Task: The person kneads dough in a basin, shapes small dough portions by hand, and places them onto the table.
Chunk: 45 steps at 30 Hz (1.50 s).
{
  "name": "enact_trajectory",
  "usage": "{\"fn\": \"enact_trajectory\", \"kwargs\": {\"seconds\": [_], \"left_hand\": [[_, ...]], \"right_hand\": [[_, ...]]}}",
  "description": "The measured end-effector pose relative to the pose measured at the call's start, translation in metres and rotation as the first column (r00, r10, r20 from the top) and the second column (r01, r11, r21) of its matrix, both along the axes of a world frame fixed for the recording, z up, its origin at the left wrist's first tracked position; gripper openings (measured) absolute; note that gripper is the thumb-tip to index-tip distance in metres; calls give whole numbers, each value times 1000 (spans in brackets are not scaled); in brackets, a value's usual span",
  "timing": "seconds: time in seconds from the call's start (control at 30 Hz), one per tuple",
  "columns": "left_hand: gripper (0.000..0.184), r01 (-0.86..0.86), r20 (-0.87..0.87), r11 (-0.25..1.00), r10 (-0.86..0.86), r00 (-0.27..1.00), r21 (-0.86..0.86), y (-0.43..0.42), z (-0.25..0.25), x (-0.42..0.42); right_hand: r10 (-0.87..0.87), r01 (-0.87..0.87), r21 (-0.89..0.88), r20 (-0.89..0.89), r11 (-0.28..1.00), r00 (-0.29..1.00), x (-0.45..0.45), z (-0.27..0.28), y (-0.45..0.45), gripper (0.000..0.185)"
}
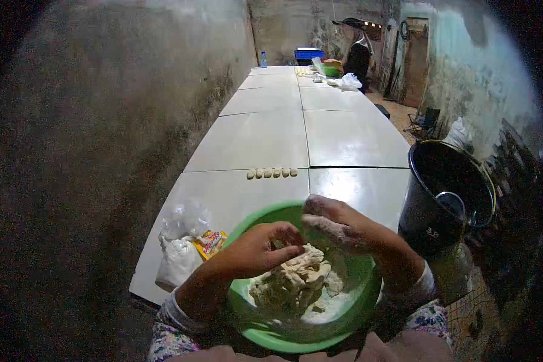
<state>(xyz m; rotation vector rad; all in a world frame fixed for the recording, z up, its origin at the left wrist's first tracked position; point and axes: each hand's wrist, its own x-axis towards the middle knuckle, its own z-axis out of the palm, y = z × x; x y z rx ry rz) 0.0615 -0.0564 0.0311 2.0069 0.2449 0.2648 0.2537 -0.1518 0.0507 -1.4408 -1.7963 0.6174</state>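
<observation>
Dough (292, 280): lumpy, in the green bowl (295, 346), beside loose flour (324, 309).
Left hand (265, 247): near the dough, thumb and fingers curled; cannot tell whether pinching.
Right hand (342, 226): floury, over the bowl's far side; grip cannot be told.
Table (253, 142): six dough pieces (276, 174) in a row.

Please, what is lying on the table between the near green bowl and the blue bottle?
In the head view, a row of small pale dough pieces lies between the bowl and the bottle, much nearer the bowl.
</observation>
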Motion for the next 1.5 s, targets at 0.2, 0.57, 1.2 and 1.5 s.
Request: {"fn": "enact_trajectory", "kwargs": {"seconds": [0.2,0.57,1.2,1.5], "left_hand": [[25,-68,71,997,71,995,-37,9,-5,2],[31,-20,29,991,24,999,-129,10,-7,3],[34,-52,73,996,57,996,-67,1,1,-1],[27,-86,47,996,85,995,24,1,9,-6]], "right_hand": [[115,-264,-153,-621,952,775,0,-18,7,24],[-65,63,35,79,997,995,-4,-2,0,12],[95,-82,71,-191,994,977,-10,-6,1,21],[1,-305,-185,-855,934,519,-9,-3,6,26]]}}
